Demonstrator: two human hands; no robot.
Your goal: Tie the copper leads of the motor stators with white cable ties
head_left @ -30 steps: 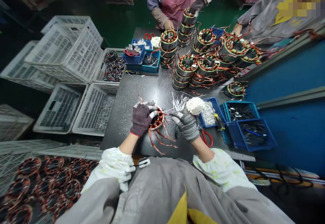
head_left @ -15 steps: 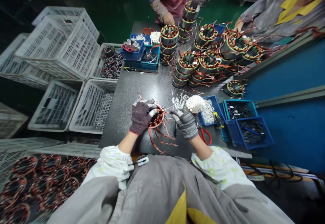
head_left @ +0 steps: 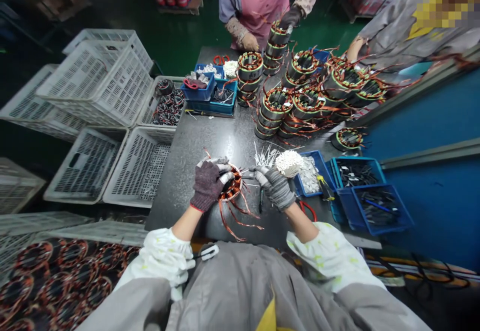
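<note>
A motor stator (head_left: 233, 187) with copper windings stands on the dark table, its loose copper leads fanned toward me. My left hand (head_left: 208, 183), in a dark maroon glove, is closed round the stator's left side, with fingertips over its rim. On the opposite side my right hand (head_left: 274, 185), in a grey striped glove, is pinched at the fingertips. Something thin reaches from that pinch to the stator's rim; its kind is too small to tell. Just beyond the right hand lie loose white ties (head_left: 265, 156) and a bundle of white ties (head_left: 288, 162).
Stacked stators (head_left: 275, 102) fill the table's far side. To the right are a blue bin (head_left: 325, 163) with pale pieces, pliers (head_left: 325, 188) and red-handled scissors (head_left: 309, 210). White crates (head_left: 137, 163) stand at left. A co-worker in a pink apron (head_left: 264, 1) works opposite.
The whole view has shifted slightly, so the table sits lower. My left hand keeps its hold on the stator. My right hand's fingertips stay close to the rim, still pinched.
</note>
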